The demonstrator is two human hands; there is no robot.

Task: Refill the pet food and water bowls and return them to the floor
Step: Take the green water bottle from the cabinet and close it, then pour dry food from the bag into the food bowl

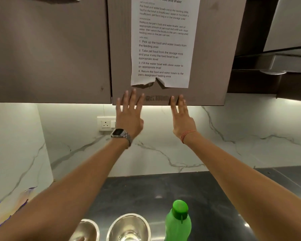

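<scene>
Two steel bowls stand on the dark counter at the bottom edge: one (87, 230) partly behind my left forearm, the other (129, 226) to its right. A green bottle (178, 221) with a green cap stands upright beside the right bowl. A pet food bag (5, 211) with blue and yellow print lies at the far left. Both hands are raised high above these, at the lower edge of an upper cabinet door (207, 66). My left hand (129, 115) has spread fingers and holds nothing. My right hand (181, 115) is flat and empty too.
A printed instruction sheet (163, 40) hangs on the cabinet door. A wall socket (106, 123) sits on the marble backsplash behind my left hand. A range hood (276, 61) juts out at the upper right. The dark counter (215, 197) runs to the right.
</scene>
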